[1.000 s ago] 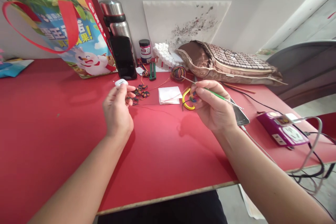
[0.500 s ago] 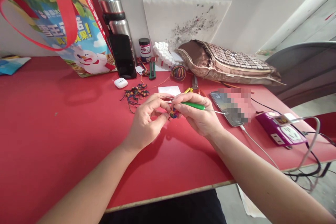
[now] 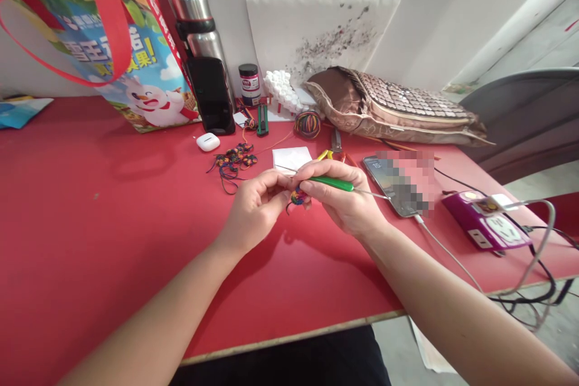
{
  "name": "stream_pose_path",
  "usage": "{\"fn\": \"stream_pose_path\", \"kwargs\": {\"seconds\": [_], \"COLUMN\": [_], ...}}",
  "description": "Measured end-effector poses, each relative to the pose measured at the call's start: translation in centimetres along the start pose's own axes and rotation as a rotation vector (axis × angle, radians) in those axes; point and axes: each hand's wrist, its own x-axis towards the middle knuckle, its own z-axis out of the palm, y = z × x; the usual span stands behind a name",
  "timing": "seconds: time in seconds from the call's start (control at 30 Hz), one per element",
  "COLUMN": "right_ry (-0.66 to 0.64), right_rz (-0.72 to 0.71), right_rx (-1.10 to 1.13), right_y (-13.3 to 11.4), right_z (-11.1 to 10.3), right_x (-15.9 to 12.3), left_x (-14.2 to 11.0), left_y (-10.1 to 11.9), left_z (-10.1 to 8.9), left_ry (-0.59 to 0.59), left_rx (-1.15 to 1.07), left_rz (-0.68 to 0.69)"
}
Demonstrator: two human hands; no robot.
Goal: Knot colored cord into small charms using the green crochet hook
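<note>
At the near side, the red table (image 3: 289, 289) ends in a pale edge, and over it the work is done in mid-air with both hands. For a neat result, the small multicoloured yarn piece (image 3: 297, 196) is probably best pinched close to where the metal tip is worked, with the thread lightly tensioned and the tip moved in small turns so that no strand is split or snagged. The loose dark tail below the piece should be left free of the tip.

By the left hand (image 3: 253, 211), curled and nearly closed, the piece is met at thumb and fingertips; whether it is gripped or only touched cannot be told. By the right hand (image 3: 350, 202), closed, the green-handled hook tool (image 3: 335, 183) is gripped pen-like, its thin shaft pointed left. The yarn piece is seen between the two sets of fingertips, above the table.

Beyond the hands, a folded white paper (image 3: 292, 158) is laid, with small yarn pieces (image 3: 235, 158) to its left. Farther back, a yarn ball (image 3: 307, 125) is placed beside the brown cushion (image 3: 389, 105).
</note>
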Motion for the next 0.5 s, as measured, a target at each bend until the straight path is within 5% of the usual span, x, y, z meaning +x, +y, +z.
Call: {"fn": "stream_pose_path", "kwargs": {"seconds": [0.2, 0.37, 0.5], "right_ry": [0.083, 0.17, 0.173], "right_rz": [-0.127, -0.185, -0.198], "right_rx": [-0.065, -0.17, -0.235], "right_y": [0.4, 0.8, 1.2], "right_z": [0.8, 1.7, 1.7], "right_x": [-0.3, -0.5, -0.7], "left_x": [-0.1, -0.3, -0.1], "left_y": [-1.1, -1.5, -1.4], "left_z": [0.4, 1.1, 1.4], "left_ry": [0.285, 0.213, 0.283], "left_rx": [-0.07, -0.274, -0.343], "left_rz": [-0.027, -0.053, -0.076]}}
